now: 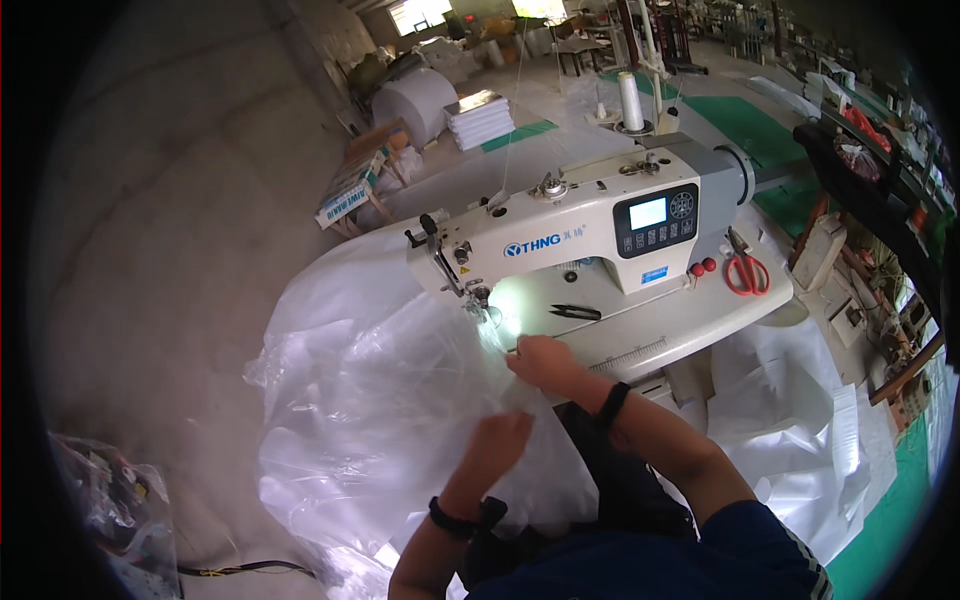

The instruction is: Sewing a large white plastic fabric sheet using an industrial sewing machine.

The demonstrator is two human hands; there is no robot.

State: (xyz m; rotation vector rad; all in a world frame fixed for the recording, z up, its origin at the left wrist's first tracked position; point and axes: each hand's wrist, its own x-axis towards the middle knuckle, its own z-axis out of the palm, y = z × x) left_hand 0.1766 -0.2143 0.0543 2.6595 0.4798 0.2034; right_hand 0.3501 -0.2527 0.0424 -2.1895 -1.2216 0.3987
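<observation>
A white industrial sewing machine (590,222) stands before me, its lamp lighting the needle area. Clear, crinkled plastic sheeting (370,400) runs from under the presser foot and billows down the left side toward my lap. Just to the right of and nearer than the needle, my right hand (545,363) is closed on the edge of the sheeting. My left hand (495,447), slightly blurred, is curled against the sheeting nearer my body, its fingers closed on the film. Black thread snips (576,312) lie on the machine bed, apart from both hands.
Red-handled scissors (746,275) lie at the bed's right end. A white thread cone (630,102) stands behind the machine. More white sheeting (790,430) hangs at the right. Farther back are a large roll (413,105) and a white stack (480,122). A filled clear bag (125,510) sits lower left.
</observation>
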